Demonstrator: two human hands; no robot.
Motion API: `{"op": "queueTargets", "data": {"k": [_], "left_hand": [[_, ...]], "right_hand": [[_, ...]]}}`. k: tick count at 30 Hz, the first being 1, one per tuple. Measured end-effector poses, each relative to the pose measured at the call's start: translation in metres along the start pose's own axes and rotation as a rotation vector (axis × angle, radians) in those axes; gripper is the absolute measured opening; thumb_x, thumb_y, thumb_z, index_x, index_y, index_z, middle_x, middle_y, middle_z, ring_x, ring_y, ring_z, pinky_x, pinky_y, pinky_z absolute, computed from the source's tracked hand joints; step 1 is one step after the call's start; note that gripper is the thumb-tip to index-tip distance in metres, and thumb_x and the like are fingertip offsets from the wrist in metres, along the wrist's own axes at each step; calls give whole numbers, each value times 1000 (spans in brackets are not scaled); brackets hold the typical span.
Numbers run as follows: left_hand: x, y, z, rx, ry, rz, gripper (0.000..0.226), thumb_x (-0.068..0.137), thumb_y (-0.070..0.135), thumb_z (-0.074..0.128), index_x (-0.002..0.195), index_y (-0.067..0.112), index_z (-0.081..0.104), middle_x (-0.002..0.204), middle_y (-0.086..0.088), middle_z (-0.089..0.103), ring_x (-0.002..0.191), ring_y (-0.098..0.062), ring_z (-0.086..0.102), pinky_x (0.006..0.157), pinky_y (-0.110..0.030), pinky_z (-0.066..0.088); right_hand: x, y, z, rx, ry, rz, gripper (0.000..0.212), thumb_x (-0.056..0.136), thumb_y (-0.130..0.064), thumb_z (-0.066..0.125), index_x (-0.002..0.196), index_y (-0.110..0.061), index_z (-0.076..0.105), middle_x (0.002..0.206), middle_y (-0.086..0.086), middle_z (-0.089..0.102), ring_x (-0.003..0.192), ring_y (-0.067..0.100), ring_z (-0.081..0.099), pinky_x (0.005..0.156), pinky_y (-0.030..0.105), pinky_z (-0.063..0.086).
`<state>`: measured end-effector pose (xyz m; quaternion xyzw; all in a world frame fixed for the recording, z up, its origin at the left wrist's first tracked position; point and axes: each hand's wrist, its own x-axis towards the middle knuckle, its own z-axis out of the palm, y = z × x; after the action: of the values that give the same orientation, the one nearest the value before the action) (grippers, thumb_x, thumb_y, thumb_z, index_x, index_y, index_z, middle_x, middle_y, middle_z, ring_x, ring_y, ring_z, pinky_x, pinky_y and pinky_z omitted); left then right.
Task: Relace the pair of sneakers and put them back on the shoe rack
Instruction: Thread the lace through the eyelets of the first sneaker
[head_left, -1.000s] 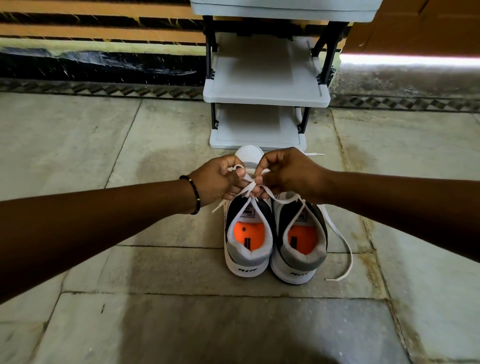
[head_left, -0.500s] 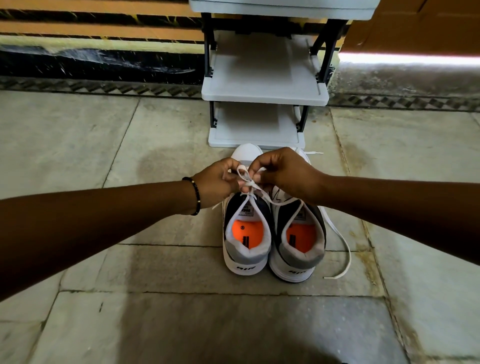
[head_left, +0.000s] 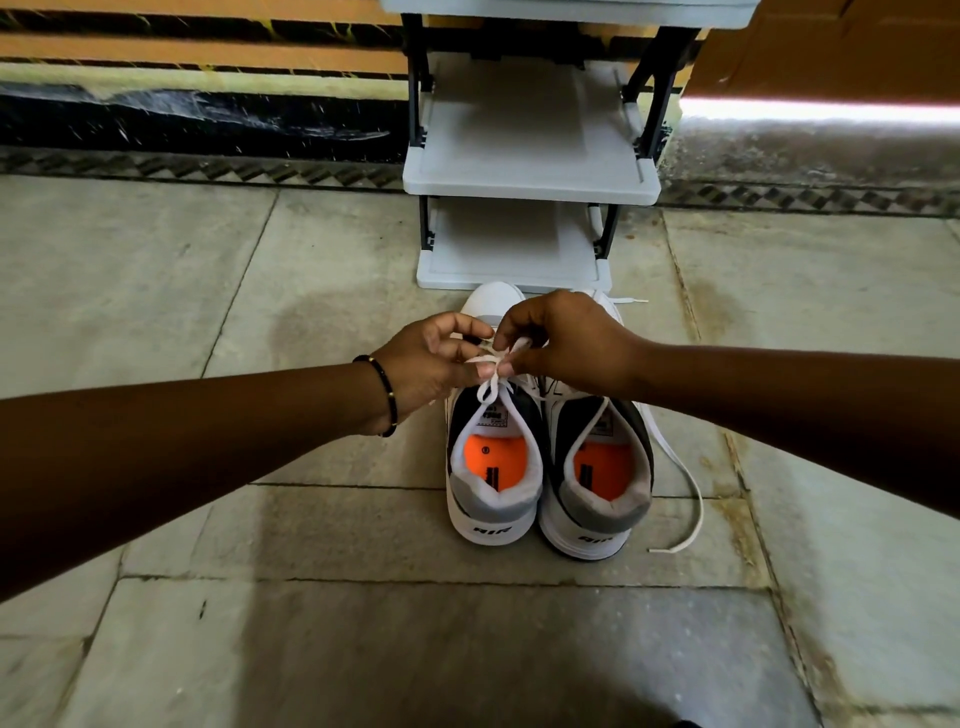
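Note:
Two white and grey sneakers with orange insoles stand side by side on the floor, heels toward me: the left sneaker (head_left: 493, 467) and the right sneaker (head_left: 597, 478). My left hand (head_left: 431, 364) and my right hand (head_left: 561, 343) meet over the left sneaker's tongue, both pinching its white lace (head_left: 491, 366), which forms a knot with small loops. The right sneaker's lace (head_left: 685, 488) trails loose on the floor at its right side. The grey shoe rack (head_left: 524, 187) stands just beyond the toes.
The stone tile floor (head_left: 260, 519) spreads wide on both sides of the sneakers. A wall with orange and black bands (head_left: 208, 104) runs behind the rack. The two rack shelves in view hold nothing.
My hands have drawn closer together and tightened the lace into a smaller knot above the left sneaker's tongue. The sneakers have stayed in place.

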<state>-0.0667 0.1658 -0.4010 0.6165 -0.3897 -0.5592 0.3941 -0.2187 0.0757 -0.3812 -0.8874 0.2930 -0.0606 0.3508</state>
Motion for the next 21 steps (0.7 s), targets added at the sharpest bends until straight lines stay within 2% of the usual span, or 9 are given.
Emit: {"op": "queueTargets", "data": {"k": [2,4,6,8,11,13,17,18,21], "left_hand": [[-2,0,-3,108,2,109,31,76,-3,66,101,13,55,68,6,69,62,4,65,59,-8,50],[-5,1,-4,230,-17,202,35,74,-3,68,104,11,55,77,-1,67,71,-3,66,71,-12,54],[-6,2,-2,348,-35,261,36,74,-3,68,105,10,55,80,-4,65,75,-11,64,75,-17,53],[-6,3,0,449,-8,301,34,75,1,69,105,10,55,81,-3,63,76,-14,61,76,-19,51],[-3,7,0,641,70,351,29,77,7,68,102,12,54,83,-1,62,74,-9,57,68,-5,42],[-2,10,-2,790,60,379,29,78,9,65,104,11,53,87,-3,62,74,-9,54,61,-3,38],[-2,14,4,881,-38,323,32,81,9,59,110,9,47,90,-1,56,81,-17,53,73,-22,43],[-2,15,5,874,-53,298,29,83,9,55,111,9,47,92,-3,57,83,-19,54,75,-24,44],[1,18,3,820,-30,223,24,94,13,37,112,9,53,109,-10,62,93,-21,56,82,-28,45]], "right_hand": [[-2,3,3,47,-44,45,14,76,-19,72,89,-16,70,84,1,69,77,9,60,71,23,46],[-6,5,9,65,-60,42,10,79,-20,68,89,-16,69,87,3,70,79,13,61,69,20,44],[-10,7,16,58,-18,40,11,81,-20,66,86,-11,68,81,7,70,75,17,60,61,18,40],[-11,8,20,29,26,39,12,81,-22,66,80,-10,65,70,6,64,63,18,53,52,15,34],[-7,4,21,-16,68,39,18,79,-27,66,69,-16,56,55,-7,49,51,5,42,45,13,32],[-5,2,22,-37,94,48,30,76,-28,69,58,-23,46,53,-10,45,49,4,40,45,12,33],[-5,4,25,-51,129,79,39,71,-25,71,50,-26,38,49,-7,42,47,5,38,42,15,30],[-5,5,26,-56,138,80,40,71,-25,70,49,-27,37,48,-7,41,46,5,38,43,16,26],[-7,5,26,-64,145,59,42,74,-30,70,48,-26,37,46,-7,42,44,5,39,45,22,29]]}}
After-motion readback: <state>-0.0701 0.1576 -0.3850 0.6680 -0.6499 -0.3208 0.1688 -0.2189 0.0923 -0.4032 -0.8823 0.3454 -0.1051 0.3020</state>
